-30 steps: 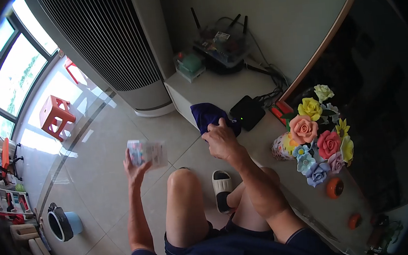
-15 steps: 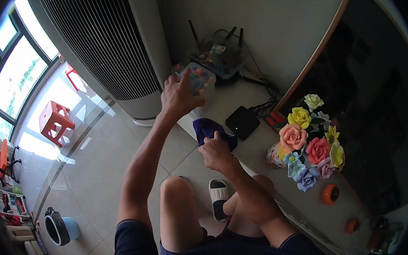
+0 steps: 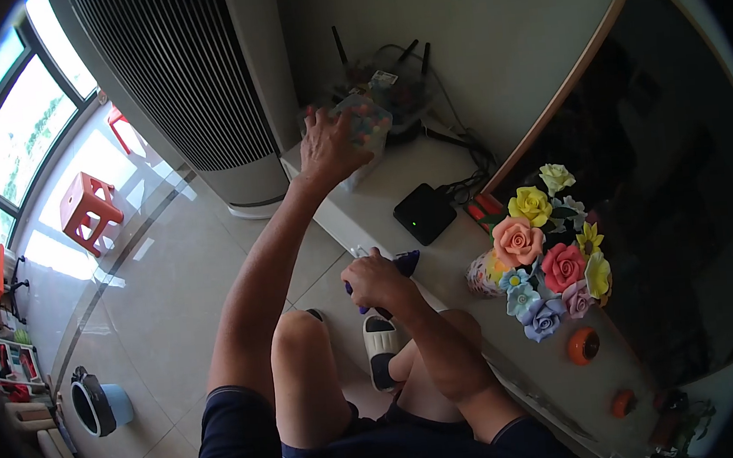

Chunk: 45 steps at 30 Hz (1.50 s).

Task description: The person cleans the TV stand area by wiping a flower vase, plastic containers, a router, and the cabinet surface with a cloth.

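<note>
My left hand (image 3: 329, 145) is closed on a clear plastic container (image 3: 373, 124) with small multicoloured pieces inside, at the far end of the white cabinet (image 3: 344, 216). Whether the container's base touches the cabinet top is hard to see. Nearer to me, my right hand (image 3: 374, 279) is wrapped round a dark purple cloth (image 3: 407, 263) at the cabinet's front edge. Most of the cloth is hidden in the fist; a corner sticks out to the right and a bit shows below.
On the cabinet are a black box with a green light (image 3: 424, 214), a router (image 3: 390, 96) with antennas, cables, a vase of flowers (image 3: 552, 252) and an orange ornament (image 3: 582, 346). A television (image 3: 640, 170) stands behind. A tall floor unit (image 3: 183, 79) is at the left.
My right hand has drawn the purple cloth toward me, bunching it into the fist. My left hand and the container have shifted slightly up and right across the cabinet. The view has turned slightly.
</note>
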Each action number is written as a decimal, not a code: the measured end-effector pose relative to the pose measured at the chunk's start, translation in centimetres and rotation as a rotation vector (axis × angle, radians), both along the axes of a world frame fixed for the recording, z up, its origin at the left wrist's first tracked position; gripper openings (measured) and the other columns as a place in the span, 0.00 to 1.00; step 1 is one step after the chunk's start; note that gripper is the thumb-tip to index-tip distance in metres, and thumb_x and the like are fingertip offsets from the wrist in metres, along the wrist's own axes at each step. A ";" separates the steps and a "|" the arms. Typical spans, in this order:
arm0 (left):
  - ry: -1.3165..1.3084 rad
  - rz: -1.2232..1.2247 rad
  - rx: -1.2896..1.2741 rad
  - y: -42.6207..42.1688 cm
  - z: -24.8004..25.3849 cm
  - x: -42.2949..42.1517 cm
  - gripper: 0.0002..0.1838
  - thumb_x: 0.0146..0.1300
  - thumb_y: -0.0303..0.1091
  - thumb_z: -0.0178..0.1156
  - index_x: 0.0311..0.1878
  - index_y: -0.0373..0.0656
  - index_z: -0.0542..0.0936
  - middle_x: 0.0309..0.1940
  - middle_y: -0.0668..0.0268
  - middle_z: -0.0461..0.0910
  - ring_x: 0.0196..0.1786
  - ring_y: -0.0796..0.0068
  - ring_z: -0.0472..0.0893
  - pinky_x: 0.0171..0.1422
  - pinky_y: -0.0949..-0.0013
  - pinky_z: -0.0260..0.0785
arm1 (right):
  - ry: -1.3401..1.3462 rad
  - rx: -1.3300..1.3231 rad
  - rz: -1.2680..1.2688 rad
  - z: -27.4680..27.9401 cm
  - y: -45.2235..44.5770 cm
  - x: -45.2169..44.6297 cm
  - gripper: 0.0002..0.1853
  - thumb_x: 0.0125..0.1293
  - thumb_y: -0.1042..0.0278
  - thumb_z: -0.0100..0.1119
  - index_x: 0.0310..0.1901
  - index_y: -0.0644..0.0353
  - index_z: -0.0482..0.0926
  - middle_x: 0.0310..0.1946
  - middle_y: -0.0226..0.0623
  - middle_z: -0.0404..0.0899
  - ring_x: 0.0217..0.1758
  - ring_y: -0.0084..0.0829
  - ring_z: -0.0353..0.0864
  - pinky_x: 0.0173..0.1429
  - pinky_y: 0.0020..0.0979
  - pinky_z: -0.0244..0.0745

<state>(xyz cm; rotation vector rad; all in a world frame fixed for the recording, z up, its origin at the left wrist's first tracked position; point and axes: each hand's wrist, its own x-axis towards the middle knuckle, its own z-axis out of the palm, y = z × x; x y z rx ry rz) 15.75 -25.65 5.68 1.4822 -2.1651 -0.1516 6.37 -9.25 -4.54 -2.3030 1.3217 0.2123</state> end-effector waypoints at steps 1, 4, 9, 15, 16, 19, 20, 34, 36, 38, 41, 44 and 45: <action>0.009 -0.017 0.001 0.3 0.1 0.3 0.46 0.41 0.48 0.76 0.69 0.56 0.72 0.64 0.46 0.65 0.67 0.41 0.69 0.66 0.46 0.71 | -0.020 -0.001 0.000 0.0 -0.1 0.0 0.14 0.48 0.68 0.61 0.38 0.56 0.86 0.38 0.45 0.86 0.49 0.45 0.84 0.63 0.44 0.65; 0.055 0.037 -0.242 1.5 -0.9 0.7 0.40 0.48 0.47 0.74 0.67 0.52 0.75 0.65 0.46 0.66 0.68 0.43 0.69 0.66 0.47 0.71 | -0.134 -0.005 -0.011 0.7 -0.3 -0.5 0.17 0.47 0.69 0.60 0.41 0.57 0.86 0.40 0.46 0.86 0.49 0.48 0.84 0.64 0.43 0.66; 0.712 0.311 -0.159 6.9 -2.1 2.6 0.23 0.56 0.39 0.69 0.54 0.40 0.82 0.54 0.50 0.78 0.59 0.52 0.77 0.63 0.56 0.70 | -0.356 0.032 -0.082 3.6 -0.9 -1.6 0.18 0.50 0.68 0.62 0.45 0.59 0.86 0.43 0.50 0.86 0.53 0.49 0.83 0.63 0.43 0.73; 1.263 0.377 0.376 11.9 -7.1 4.4 0.17 0.60 0.32 0.65 0.51 0.35 0.83 0.38 0.64 0.83 0.39 0.73 0.82 0.41 0.67 0.76 | -0.960 0.210 -0.445 7.1 -0.8 -4.4 0.22 0.56 0.72 0.63 0.55 0.61 0.82 0.45 0.40 0.86 0.48 0.33 0.85 0.56 0.32 0.78; 1.335 0.386 0.415 12.4 -6.8 4.2 0.17 0.60 0.31 0.65 0.51 0.35 0.83 0.37 0.64 0.83 0.38 0.73 0.82 0.40 0.68 0.76 | -1.092 0.273 -0.542 8.0 -0.7 -4.7 0.23 0.58 0.74 0.63 0.57 0.62 0.82 0.45 0.37 0.86 0.46 0.27 0.85 0.55 0.29 0.79; 1.197 0.379 0.294 12.0 -7.3 3.1 0.14 0.59 0.31 0.64 0.46 0.35 0.85 0.35 0.60 0.85 0.37 0.72 0.83 0.45 0.68 0.76 | -1.423 0.210 -0.820 8.6 -2.2 -5.7 0.19 0.65 0.74 0.58 0.58 0.63 0.81 0.46 0.35 0.84 0.46 0.24 0.83 0.53 0.25 0.77; 1.147 0.378 0.270 11.9 -7.6 2.9 0.13 0.58 0.31 0.64 0.45 0.35 0.86 0.35 0.58 0.86 0.37 0.70 0.84 0.47 0.66 0.76 | -1.528 0.164 -0.910 8.1 -3.1 -6.2 0.18 0.66 0.74 0.57 0.58 0.63 0.81 0.46 0.35 0.84 0.46 0.24 0.83 0.54 0.26 0.77; 1.142 0.320 0.439 10.5 -6.2 6.1 0.13 0.58 0.33 0.62 0.42 0.37 0.87 0.34 0.58 0.87 0.38 0.66 0.86 0.48 0.66 0.77 | 0.322 -0.505 -0.837 0.1 -15.3 -7.0 0.34 0.59 0.41 0.59 0.65 0.50 0.75 0.63 0.54 0.71 0.65 0.61 0.70 0.64 0.57 0.70; 1.151 0.310 0.412 10.4 -6.3 6.9 0.13 0.58 0.32 0.61 0.43 0.36 0.87 0.33 0.57 0.87 0.38 0.67 0.87 0.48 0.66 0.77 | 0.321 -0.529 -0.854 -1.1 -17.0 -7.5 0.32 0.59 0.44 0.60 0.62 0.53 0.77 0.61 0.54 0.70 0.61 0.66 0.70 0.61 0.58 0.71; 1.147 0.307 0.397 10.1 -6.2 7.6 0.13 0.58 0.32 0.61 0.43 0.36 0.87 0.33 0.56 0.87 0.38 0.67 0.87 0.48 0.66 0.77 | 0.320 -0.529 -0.857 -1.2 -18.2 -7.8 0.29 0.58 0.49 0.60 0.60 0.54 0.78 0.59 0.55 0.70 0.59 0.65 0.70 0.59 0.58 0.72; 1.137 0.305 0.397 9.8 -6.2 8.3 0.13 0.59 0.31 0.60 0.43 0.36 0.87 0.33 0.55 0.88 0.39 0.66 0.87 0.48 0.66 0.77 | 0.279 -0.616 -0.915 -1.5 -18.2 -7.3 0.28 0.58 0.52 0.61 0.58 0.56 0.78 0.58 0.54 0.71 0.56 0.65 0.71 0.58 0.59 0.72; 1.161 0.321 0.387 9.6 -6.0 8.6 0.13 0.59 0.31 0.60 0.42 0.36 0.87 0.33 0.56 0.88 0.38 0.66 0.87 0.48 0.66 0.77 | 0.265 -0.632 -0.835 -1.7 -16.8 -6.5 0.25 0.62 0.50 0.60 0.56 0.58 0.79 0.56 0.53 0.74 0.57 0.60 0.73 0.59 0.59 0.71; 1.182 0.322 0.382 9.5 -6.0 8.7 0.13 0.59 0.31 0.60 0.42 0.36 0.87 0.33 0.56 0.88 0.39 0.66 0.87 0.49 0.66 0.77 | 0.264 -0.669 -0.785 -2.0 -16.4 -6.3 0.24 0.62 0.50 0.60 0.54 0.58 0.80 0.56 0.52 0.75 0.56 0.59 0.74 0.59 0.58 0.70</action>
